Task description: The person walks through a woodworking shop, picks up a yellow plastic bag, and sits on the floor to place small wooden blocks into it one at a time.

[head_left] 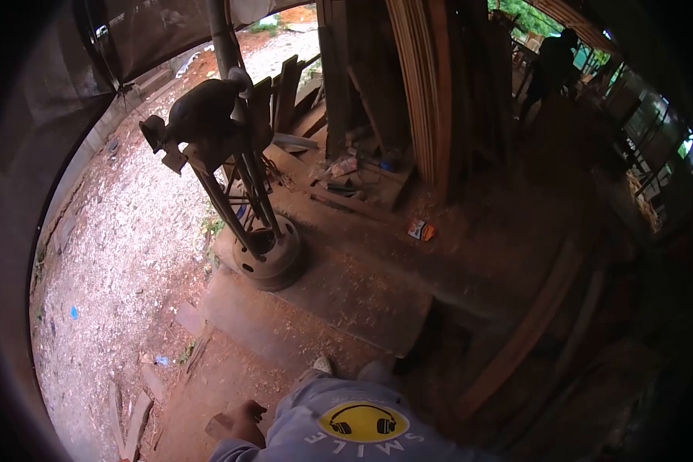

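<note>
Left hand (248, 423), holed round base (273, 269), dusty flat sheet (362, 308)

Left hand (246, 425) at near left, lowered beside the torso (300, 412), grip indistinct in shadow, left arm (237, 451) sleeved, one foot (323, 364) showing just beyond the torso.

The grey shirt (296, 412) bears a yellow print (364, 413); the packet (421, 230) is orange-white.

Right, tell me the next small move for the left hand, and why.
Perhaps lift the left hand forward into better view: it is low in the picture, beside the shirt, with what looks like a piece of wood at it, and the dimness hides whether that is firmly gripped.
</note>
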